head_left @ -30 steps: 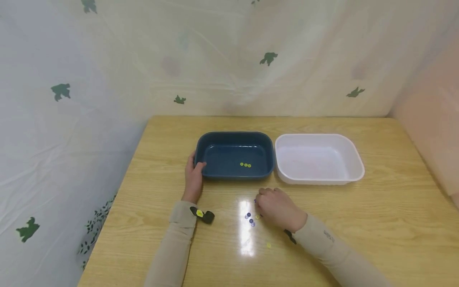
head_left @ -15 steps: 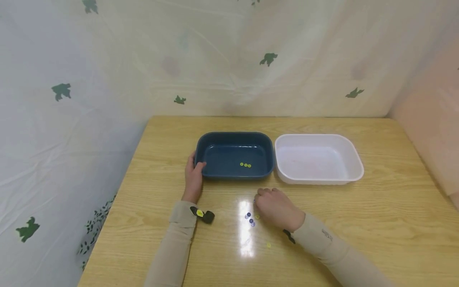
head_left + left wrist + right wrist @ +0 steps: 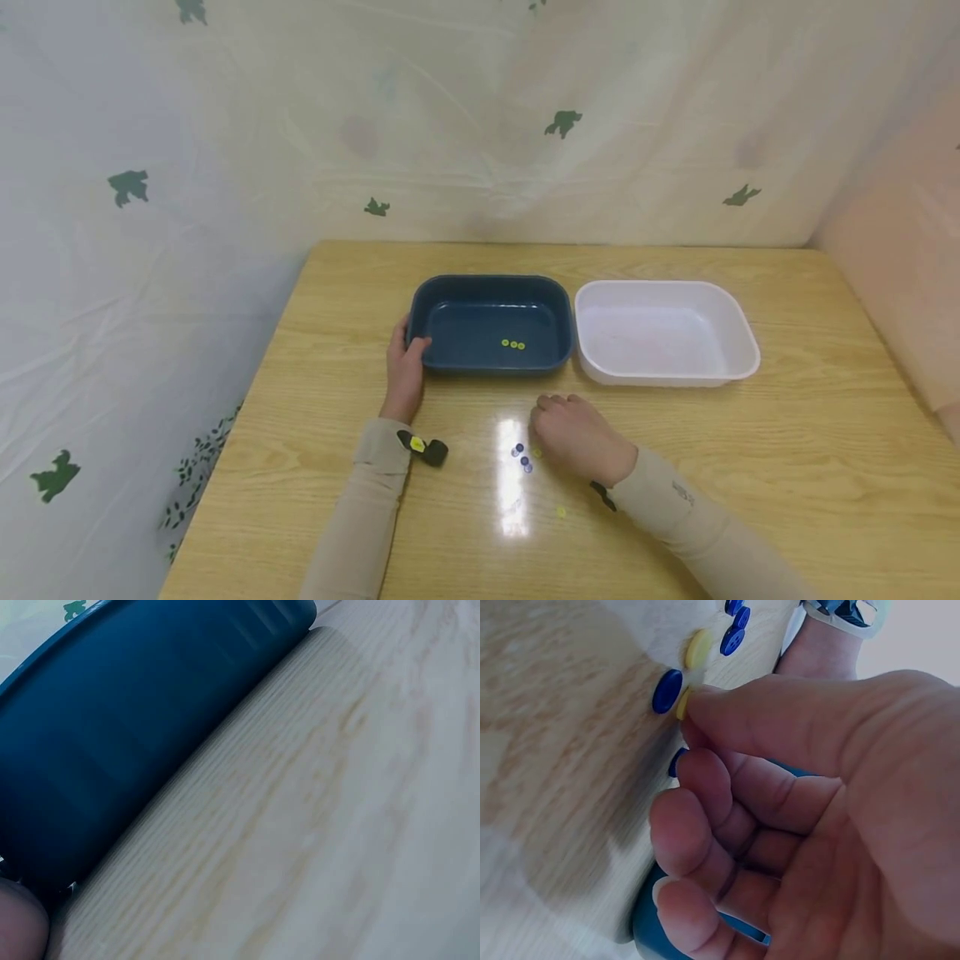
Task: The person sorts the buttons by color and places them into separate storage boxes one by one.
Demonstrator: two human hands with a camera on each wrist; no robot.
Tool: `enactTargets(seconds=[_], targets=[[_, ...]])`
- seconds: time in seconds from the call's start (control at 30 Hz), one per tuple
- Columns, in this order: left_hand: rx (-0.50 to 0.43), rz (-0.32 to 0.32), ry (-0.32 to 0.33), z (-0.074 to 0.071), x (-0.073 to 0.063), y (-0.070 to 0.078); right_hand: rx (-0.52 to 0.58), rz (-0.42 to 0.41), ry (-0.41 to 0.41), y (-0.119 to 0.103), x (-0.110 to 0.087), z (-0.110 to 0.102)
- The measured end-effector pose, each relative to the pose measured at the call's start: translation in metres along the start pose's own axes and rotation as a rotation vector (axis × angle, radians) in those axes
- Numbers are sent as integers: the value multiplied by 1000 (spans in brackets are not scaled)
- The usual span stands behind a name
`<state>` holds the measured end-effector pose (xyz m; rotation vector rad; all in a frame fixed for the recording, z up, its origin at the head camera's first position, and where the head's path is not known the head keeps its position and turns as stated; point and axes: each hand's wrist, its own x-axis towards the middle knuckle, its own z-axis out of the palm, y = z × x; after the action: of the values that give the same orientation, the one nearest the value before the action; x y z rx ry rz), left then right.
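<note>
My left hand (image 3: 405, 379) grips the left end of a dark blue tub (image 3: 461, 337), thumb over the rim. Yellow buttons (image 3: 513, 344) lie in a row on the tub's floor. In front of the tub, my right hand (image 3: 581, 437) is down at the tabletop. Its thumb and forefinger pinch a small yellow button (image 3: 682, 703), as the right wrist view shows; the other fingers are curled. Near those fingertips are a blue button (image 3: 667, 691), another blue button (image 3: 677, 762) partly hidden by a finger, and a loose yellow button (image 3: 698, 649).
A white tub (image 3: 667, 379) stands right beside the blue one. Several blue buttons (image 3: 524, 461) lie left of my right hand, and one yellow button (image 3: 561, 512) lies closer to me on the wooden table (image 3: 832, 433). A patterned cloth (image 3: 480, 125) hangs behind.
My right hand has shifted very slightly left, and the blue button that showed at its fingertips is now hidden in the head view. The left hand and both tubs stay put.
</note>
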<state>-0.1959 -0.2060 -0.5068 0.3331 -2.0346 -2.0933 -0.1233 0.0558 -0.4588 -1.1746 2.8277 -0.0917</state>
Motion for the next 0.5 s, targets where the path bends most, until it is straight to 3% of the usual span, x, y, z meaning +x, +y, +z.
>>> enactTargets(seconds=[0.5], targets=[[-35, 2, 7, -6, 0, 4, 81, 13, -13, -2, 4, 3]])
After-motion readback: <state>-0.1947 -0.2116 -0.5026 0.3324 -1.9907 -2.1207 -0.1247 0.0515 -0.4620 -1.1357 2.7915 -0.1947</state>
